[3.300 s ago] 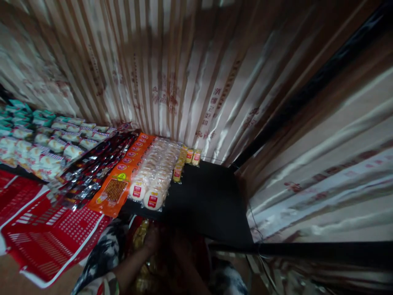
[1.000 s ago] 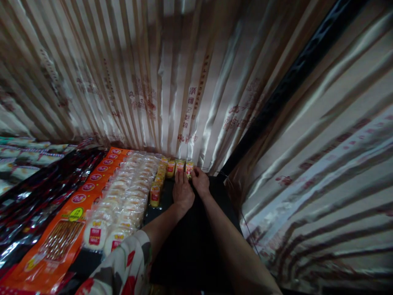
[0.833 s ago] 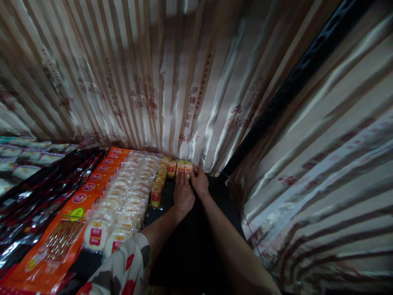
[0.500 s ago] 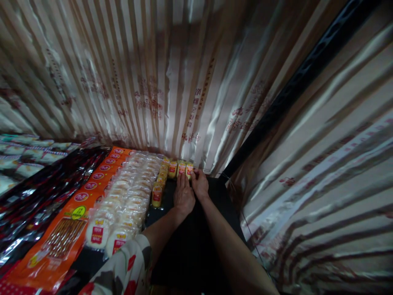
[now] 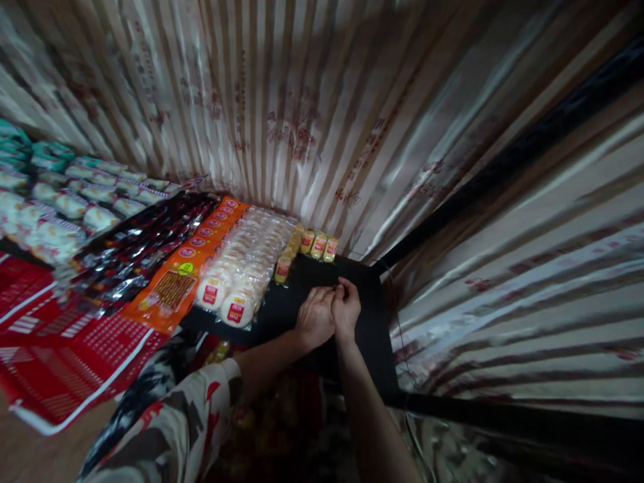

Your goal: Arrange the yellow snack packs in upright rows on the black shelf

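Both my hands are drawn together above the black shelf (image 5: pixel 369 315). My left hand (image 5: pixel 314 316) has its fingers curled, and my right hand (image 5: pixel 347 307) pinches its fingertips against them. Whatever lies between the fingers is hidden. A short row of small yellow snack packs (image 5: pixel 318 245) stands at the back of the shelf, well beyond my fingertips. More of these packs (image 5: pixel 282 268) run forward beside the stacks of round white cakes in clear wrap (image 5: pixel 241 268).
Orange packets (image 5: pixel 176 288), dark glossy packets (image 5: pixel 135 245) and white-and-green packs (image 5: pixel 65 208) lie in rows to the left. Red plastic baskets (image 5: pixel 60 355) sit at the lower left. Striped satin cloth (image 5: pixel 302 100) hangs behind and to the right, crossed by a black post (image 5: pixel 503 154).
Both hands have pulled back from the row of small yellow packs toward me and now meet over the bare black shelf. My head has turned left and down.
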A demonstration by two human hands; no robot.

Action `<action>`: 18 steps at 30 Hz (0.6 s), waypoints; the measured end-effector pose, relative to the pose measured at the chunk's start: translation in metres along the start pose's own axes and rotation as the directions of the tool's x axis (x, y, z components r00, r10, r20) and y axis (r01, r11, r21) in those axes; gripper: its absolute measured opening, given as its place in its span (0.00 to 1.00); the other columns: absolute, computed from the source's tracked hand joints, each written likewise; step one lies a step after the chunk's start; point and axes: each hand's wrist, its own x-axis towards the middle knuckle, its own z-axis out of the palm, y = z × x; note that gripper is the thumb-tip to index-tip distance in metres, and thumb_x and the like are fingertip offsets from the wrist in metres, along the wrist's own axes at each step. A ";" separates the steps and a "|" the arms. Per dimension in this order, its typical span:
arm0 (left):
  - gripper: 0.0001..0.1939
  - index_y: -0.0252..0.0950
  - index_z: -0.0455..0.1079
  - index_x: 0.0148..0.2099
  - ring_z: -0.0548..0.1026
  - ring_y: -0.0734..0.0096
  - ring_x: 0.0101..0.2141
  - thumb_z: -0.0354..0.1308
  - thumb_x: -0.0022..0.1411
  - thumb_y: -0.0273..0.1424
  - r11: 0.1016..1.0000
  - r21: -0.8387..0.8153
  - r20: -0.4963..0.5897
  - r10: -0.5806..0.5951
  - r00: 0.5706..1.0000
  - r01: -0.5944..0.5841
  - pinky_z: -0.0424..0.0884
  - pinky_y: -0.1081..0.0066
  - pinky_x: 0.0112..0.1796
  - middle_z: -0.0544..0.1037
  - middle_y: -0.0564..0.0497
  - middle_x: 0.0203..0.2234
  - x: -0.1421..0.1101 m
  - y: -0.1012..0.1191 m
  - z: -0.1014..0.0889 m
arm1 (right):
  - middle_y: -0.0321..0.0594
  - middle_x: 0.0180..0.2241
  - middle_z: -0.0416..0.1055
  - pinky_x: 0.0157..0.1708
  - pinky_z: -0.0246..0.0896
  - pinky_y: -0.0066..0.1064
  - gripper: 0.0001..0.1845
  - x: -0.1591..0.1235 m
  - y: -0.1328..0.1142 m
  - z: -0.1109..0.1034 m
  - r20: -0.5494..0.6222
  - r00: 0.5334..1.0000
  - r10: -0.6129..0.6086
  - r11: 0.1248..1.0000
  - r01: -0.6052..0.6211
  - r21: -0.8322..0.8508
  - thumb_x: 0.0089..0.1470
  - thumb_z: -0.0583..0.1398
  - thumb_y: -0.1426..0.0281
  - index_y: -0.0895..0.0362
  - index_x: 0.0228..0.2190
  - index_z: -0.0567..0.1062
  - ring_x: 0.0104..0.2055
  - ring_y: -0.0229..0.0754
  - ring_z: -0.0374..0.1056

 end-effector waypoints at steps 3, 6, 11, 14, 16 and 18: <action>0.24 0.33 0.63 0.54 0.65 0.67 0.52 0.43 0.56 0.22 0.996 -0.081 0.023 0.040 0.999 -0.038 0.60 0.65 0.56 0.69 0.45 0.51 -0.049 0.001 -0.014 | 0.47 0.39 0.72 0.39 0.63 0.32 0.20 -0.052 -0.013 -0.014 0.059 0.998 0.036 0.995 -0.042 0.091 0.52 0.48 0.63 0.61 0.41 0.69 0.37 0.41 0.69; 0.22 0.34 0.65 0.52 0.66 0.67 0.51 0.42 0.56 0.22 0.987 -0.160 0.033 0.005 0.999 0.000 0.62 0.64 0.54 0.70 0.44 0.49 -0.105 -0.003 -0.028 | 0.46 0.38 0.72 0.38 0.64 0.30 0.18 -0.111 -0.020 -0.027 0.135 0.990 0.027 0.994 -0.040 0.099 0.54 0.47 0.63 0.58 0.38 0.70 0.36 0.39 0.69; 0.14 0.34 0.71 0.39 0.71 0.68 0.42 0.45 0.56 0.23 0.970 -0.112 0.189 -0.192 0.963 0.215 0.68 0.68 0.47 0.73 0.44 0.40 -0.179 -0.028 -0.036 | 0.42 0.36 0.74 0.45 0.62 0.33 0.17 -0.194 -0.004 -0.030 0.430 0.903 -0.013 0.995 0.052 -0.080 0.51 0.46 0.71 0.55 0.34 0.73 0.40 0.41 0.68; 0.15 0.35 0.71 0.39 0.71 0.69 0.43 0.45 0.55 0.22 0.933 -0.022 0.286 -0.339 0.896 0.360 0.67 0.69 0.48 0.74 0.45 0.41 -0.198 -0.048 -0.034 | 0.45 0.40 0.73 0.48 0.59 0.35 0.19 -0.217 0.010 -0.025 0.568 0.820 0.071 0.958 0.102 -0.267 0.51 0.46 0.74 0.57 0.37 0.74 0.44 0.43 0.68; 0.17 0.34 0.71 0.43 0.70 0.68 0.45 0.45 0.54 0.21 0.892 0.041 0.279 -0.442 0.853 0.449 0.65 0.69 0.49 0.73 0.45 0.43 -0.200 -0.059 -0.032 | 0.47 0.44 0.72 0.51 0.57 0.36 0.20 -0.221 0.016 -0.022 0.581 0.807 0.106 0.914 0.150 -0.376 0.52 0.47 0.74 0.57 0.41 0.74 0.49 0.45 0.65; 0.19 0.33 0.69 0.47 0.70 0.68 0.47 0.45 0.55 0.21 0.857 0.083 0.247 -0.513 0.822 0.509 0.64 0.69 0.50 0.73 0.43 0.46 -0.198 -0.069 -0.028 | 0.48 0.47 0.70 0.53 0.55 0.37 0.20 -0.218 0.020 -0.020 0.566 0.814 0.133 0.871 0.178 -0.459 0.52 0.49 0.73 0.57 0.44 0.72 0.53 0.46 0.62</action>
